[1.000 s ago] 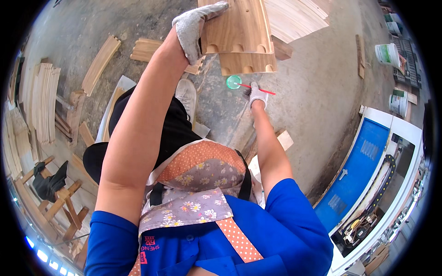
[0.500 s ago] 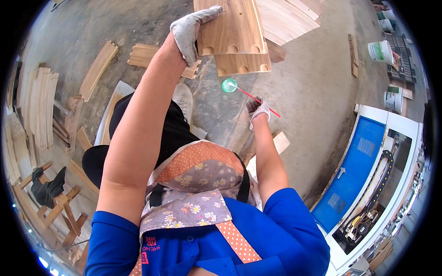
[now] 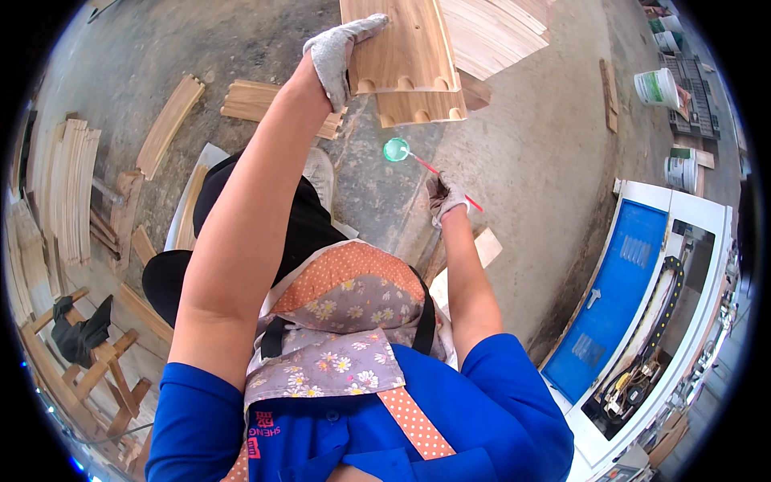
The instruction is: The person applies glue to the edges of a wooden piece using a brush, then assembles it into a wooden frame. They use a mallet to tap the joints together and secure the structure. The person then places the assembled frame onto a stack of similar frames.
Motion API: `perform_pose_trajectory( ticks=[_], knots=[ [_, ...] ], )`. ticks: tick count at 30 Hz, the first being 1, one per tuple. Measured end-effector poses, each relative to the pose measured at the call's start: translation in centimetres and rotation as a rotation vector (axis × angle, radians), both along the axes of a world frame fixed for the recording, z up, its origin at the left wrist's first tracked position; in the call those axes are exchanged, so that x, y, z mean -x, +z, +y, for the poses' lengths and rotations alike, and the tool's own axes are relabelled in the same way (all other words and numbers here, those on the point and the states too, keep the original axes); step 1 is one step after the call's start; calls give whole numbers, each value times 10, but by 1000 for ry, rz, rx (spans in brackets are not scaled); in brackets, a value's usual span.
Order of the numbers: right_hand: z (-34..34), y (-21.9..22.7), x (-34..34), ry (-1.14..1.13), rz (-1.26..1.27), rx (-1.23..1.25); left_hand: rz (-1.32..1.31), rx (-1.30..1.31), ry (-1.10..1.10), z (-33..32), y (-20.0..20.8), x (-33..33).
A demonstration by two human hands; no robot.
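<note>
My left hand [image 3: 336, 58], in a grey work glove, grips the left edge of a wooden board [image 3: 401, 48] at the top, its fingers stretched over the face. The board has rounded notches along its near edge. Beneath it another notched board [image 3: 422, 108] sticks out. My right hand [image 3: 446, 199], in a glove with dark-stained fingers, is closed round a thin red stick [image 3: 423, 164]. The stick's whitish tip meets the right side of a small green cup [image 3: 396, 149]; whether it dips inside I cannot tell.
Pale boards [image 3: 490, 36] lie beyond the held board. Curved wooden pieces [image 3: 170, 124] and a stack of strips [image 3: 74, 189] lie left. A blue-and-white machine [image 3: 610, 297] stands right, with white buckets [image 3: 657, 87] farther off. A wooden frame [image 3: 104, 365] stands lower left.
My right hand has moved slightly down, and the stick's tip has shifted toward the cup's right rim. My left hand keeps its hold on the board. The whole view has shifted a little.
</note>
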State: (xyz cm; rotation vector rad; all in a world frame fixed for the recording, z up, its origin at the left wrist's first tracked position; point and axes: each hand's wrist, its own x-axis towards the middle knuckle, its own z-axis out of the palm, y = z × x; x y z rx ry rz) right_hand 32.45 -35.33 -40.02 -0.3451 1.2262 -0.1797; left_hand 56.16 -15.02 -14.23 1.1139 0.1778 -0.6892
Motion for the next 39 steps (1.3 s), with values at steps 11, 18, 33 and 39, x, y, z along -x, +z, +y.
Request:
perform_pose_trajectory(
  ticks=[11,18,33,39],
  knots=[
    [23,-42,-51,181,154,61,12,47,5,2,2,3],
    [7,-48,-27,-28,139,-36,12,20,-1,0,7,6],
    [10,233,41,-36,-467,358,27,18,55,-1,13,5],
    [37,276,29,82,-489,688,17,40,32,-4,7,-1]
  ],
)
